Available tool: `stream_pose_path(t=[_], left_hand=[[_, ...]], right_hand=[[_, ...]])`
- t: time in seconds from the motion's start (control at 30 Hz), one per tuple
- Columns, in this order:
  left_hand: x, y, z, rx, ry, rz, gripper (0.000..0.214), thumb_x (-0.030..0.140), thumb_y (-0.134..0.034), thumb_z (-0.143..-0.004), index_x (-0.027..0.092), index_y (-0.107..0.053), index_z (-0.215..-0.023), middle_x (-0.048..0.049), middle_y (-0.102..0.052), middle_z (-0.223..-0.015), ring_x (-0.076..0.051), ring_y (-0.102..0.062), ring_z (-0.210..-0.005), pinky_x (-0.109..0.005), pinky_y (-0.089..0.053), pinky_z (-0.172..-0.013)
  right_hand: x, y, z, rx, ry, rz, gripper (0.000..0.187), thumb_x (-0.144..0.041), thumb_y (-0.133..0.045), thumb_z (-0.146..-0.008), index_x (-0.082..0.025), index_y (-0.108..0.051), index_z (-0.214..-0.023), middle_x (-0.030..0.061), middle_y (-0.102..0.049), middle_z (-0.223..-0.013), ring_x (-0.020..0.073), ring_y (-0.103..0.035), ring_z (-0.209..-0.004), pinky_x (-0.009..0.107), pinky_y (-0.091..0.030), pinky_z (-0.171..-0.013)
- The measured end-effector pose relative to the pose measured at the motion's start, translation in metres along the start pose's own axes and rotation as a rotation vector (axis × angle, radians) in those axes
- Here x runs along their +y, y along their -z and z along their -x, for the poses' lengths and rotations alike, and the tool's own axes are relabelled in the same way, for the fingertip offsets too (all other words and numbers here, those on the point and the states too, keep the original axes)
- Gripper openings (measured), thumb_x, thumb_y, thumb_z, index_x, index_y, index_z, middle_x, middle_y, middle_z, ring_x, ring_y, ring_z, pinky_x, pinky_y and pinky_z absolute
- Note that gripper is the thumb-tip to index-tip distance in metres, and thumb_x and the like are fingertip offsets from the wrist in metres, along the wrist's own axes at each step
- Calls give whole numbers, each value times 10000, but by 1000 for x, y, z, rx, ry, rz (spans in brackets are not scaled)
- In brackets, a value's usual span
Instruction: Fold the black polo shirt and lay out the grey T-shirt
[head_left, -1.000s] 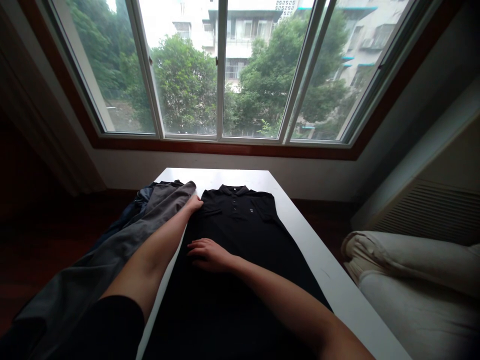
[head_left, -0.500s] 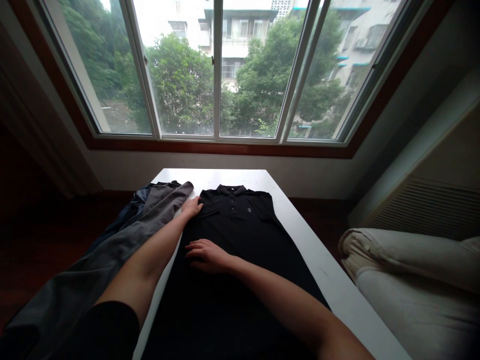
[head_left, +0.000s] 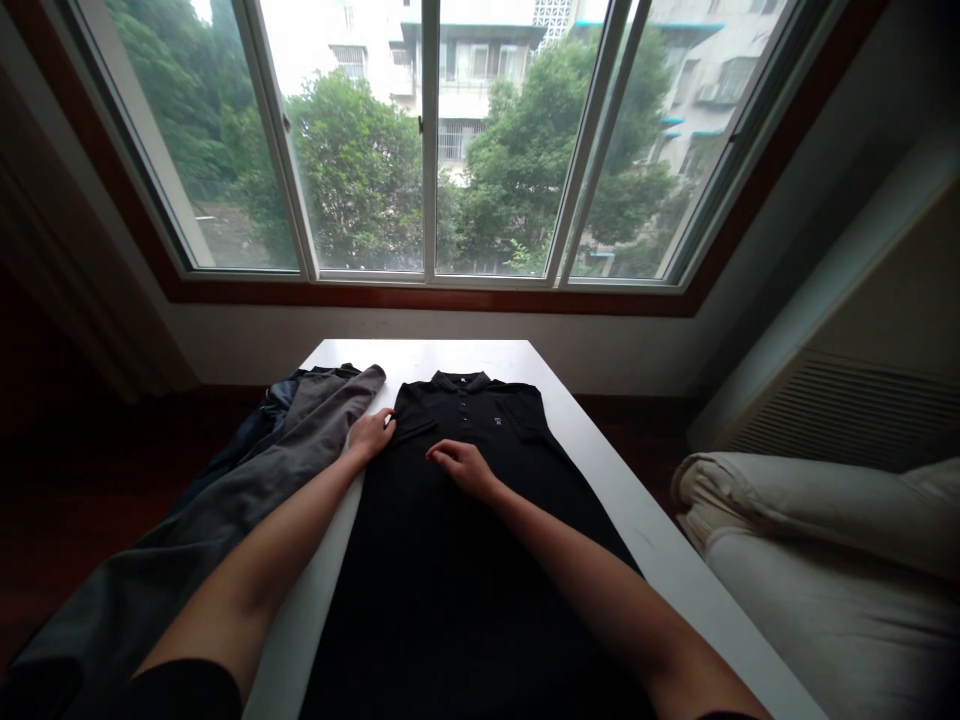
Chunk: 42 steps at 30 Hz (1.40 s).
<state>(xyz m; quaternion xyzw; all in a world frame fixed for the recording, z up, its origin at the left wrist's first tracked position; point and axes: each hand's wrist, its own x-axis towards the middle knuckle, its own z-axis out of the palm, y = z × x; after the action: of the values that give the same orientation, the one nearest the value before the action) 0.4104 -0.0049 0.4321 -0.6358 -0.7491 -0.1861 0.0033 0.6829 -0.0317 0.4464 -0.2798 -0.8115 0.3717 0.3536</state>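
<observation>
A black polo shirt (head_left: 465, 560) lies flat and face up along a white table (head_left: 652, 545), collar toward the window. My left hand (head_left: 370, 434) rests at the shirt's left shoulder edge, fingers curled onto the folded sleeve. My right hand (head_left: 465, 465) lies palm down on the chest just below the button placket, fingers spread flat on the cloth.
Grey trousers (head_left: 225, 500) and a darker garment (head_left: 270, 415) drape over the table's left edge. A cream cushion or sofa (head_left: 817, 560) stands at the right. A wide window (head_left: 431, 140) fills the wall beyond the table.
My right hand has slid up the shirt from its middle to the chest. My left hand has drawn back a little toward me along the left shoulder.
</observation>
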Motion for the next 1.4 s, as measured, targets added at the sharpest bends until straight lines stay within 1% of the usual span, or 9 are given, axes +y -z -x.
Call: stream_pose_path(t=[0.13, 0.23, 0.33, 0.47, 0.67, 0.93, 1.07, 1.23, 1.4], left_hand=[[-4, 1, 14, 26, -14, 12, 437, 490, -481, -1001, 299, -585, -1380, -53, -752, -1040, -254, -699, -984, -320, -490, -862], [-5, 1, 20, 31, -25, 18, 473, 506, -524, -979, 296, -570, -1400, -58, -748, -1062, -261, -695, -1004, -320, -490, -864], [-7, 1, 23, 29, -35, 23, 469, 493, -542, -973, 297, -575, -1398, -60, -750, -1059, -266, -692, -1021, -322, -489, -880], [-9, 0, 25, 21, -37, 29, 427, 449, -529, -990, 321, -581, -1394, -56, -754, -1079, -268, -692, -1045, -331, -487, -906], [-11, 3, 32, 7, -17, 16, 450, 410, -503, -1010, 317, -533, -1449, -65, -744, -1157, -269, -679, -1095, -347, -478, -957], [-23, 8, 50, 21, 12, -21, 434, 387, -481, -1021, 282, -535, -1439, -86, -732, -1178, -287, -682, -1061, -371, -486, -946], [-20, 12, 60, 68, 5, -25, 447, 392, -468, -1023, 238, -527, -1438, -122, -651, -1308, -300, -616, -1169, -385, -455, -1008], [12, 22, 79, 111, -134, -23, 462, 395, -520, -990, 253, -533, -1430, -132, -579, -1349, -320, -506, -1287, -424, -394, -1090], [79, 36, 144, -85, -596, 97, 402, 418, -578, -960, 310, -579, -1348, -101, -579, -1354, -287, -521, -1262, -417, -393, -1087]], right_hand=[[23, 40, -10, 90, -125, 166, 310, -417, -548, -945, -203, -757, -1027, 46, -752, -960, 216, -687, -889, 343, -533, -876], [40, 73, -5, 142, -147, 441, 351, -386, -549, -940, -217, -710, -1201, 79, -701, -1177, 236, -651, -1076, 371, -495, -995], [60, 103, 9, 197, -200, 765, 486, -376, -551, -955, -223, -584, -1415, 120, -532, -1462, 265, -491, -1347, 390, -374, -1146], [86, 125, 30, 111, -395, 973, 589, -470, -474, -1007, -217, -460, -1539, 125, -362, -1619, 285, -286, -1507, 432, -228, -1225], [100, 120, 42, 90, -541, 1008, 682, -590, -342, -1033, -235, -326, -1614, 117, -229, -1685, 286, -164, -1558, 475, -150, -1236], [95, 107, 54, 102, -543, 988, 712, -629, -331, -1022, -230, -336, -1612, 126, -198, -1692, 301, -116, -1568, 498, -129, -1237], [93, 103, 59, 81, -537, 985, 715, -637, -334, -1019, -240, -331, -1614, 112, -191, -1695, 300, -107, -1570, 503, -123, -1238], [95, 105, 51, 70, -555, 989, 718, -651, -326, -1018, -251, -327, -1614, 111, -192, -1695, 305, -115, -1567, 516, -121, -1235], [102, 107, 40, 79, -543, 1003, 710, -656, -328, -1018, -270, -328, -1613, 110, -207, -1692, 308, -135, -1562, 514, -118, -1234]])
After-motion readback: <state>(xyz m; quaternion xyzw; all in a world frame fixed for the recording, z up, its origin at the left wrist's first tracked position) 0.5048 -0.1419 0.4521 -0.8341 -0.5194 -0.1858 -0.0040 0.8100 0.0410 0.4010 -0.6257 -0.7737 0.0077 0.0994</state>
